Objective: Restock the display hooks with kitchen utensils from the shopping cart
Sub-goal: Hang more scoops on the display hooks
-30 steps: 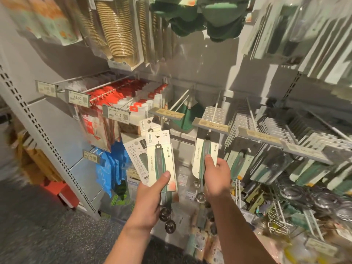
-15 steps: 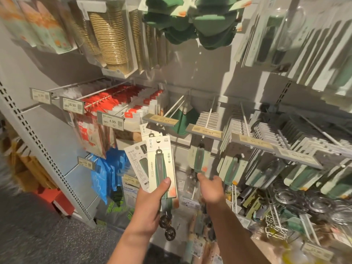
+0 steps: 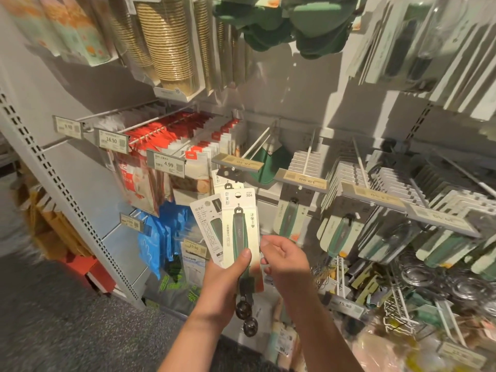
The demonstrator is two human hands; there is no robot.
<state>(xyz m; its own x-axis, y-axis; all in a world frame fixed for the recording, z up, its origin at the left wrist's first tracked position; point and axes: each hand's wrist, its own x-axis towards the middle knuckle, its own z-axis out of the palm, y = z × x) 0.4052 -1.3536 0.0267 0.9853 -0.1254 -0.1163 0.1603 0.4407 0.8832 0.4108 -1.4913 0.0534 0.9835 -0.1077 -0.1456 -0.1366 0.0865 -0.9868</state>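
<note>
Since the earlier frames the right hand (image 3: 285, 260) has let go of the carded utensil it had just hung on the hook (image 3: 308, 154) and dropped back to the fan of carded utensils (image 3: 233, 232) in the left hand (image 3: 222, 280). That fan, several cards with green-handled tools whose round metal heads dangle below the palm, sits at the centre of the view, the left grip closed round it with the thumb pressed across the front card. The right hand lies at 3 o'clock of the fan, its fingertips curled against the edge of the front card; whether they already pinch it I cannot tell. The freshly hung utensil (image 3: 291, 218) dangles at 1 o'clock of the hands, under its flipped-up price tag (image 3: 302, 179). Further out at 2 and 3 o'clock, neighbouring hooks carry dense rows of similar green-handled cards (image 3: 346, 232), while the hook at 12 o'clock (image 3: 257, 142) looks nearly bare apart from a green item at its back. Red-labelled packets (image 3: 198, 138) fill the hooks at 10 o'clock. I judge the restock partly done: one piece is up, several remain in hand, and the cart itself is out of view.
</note>
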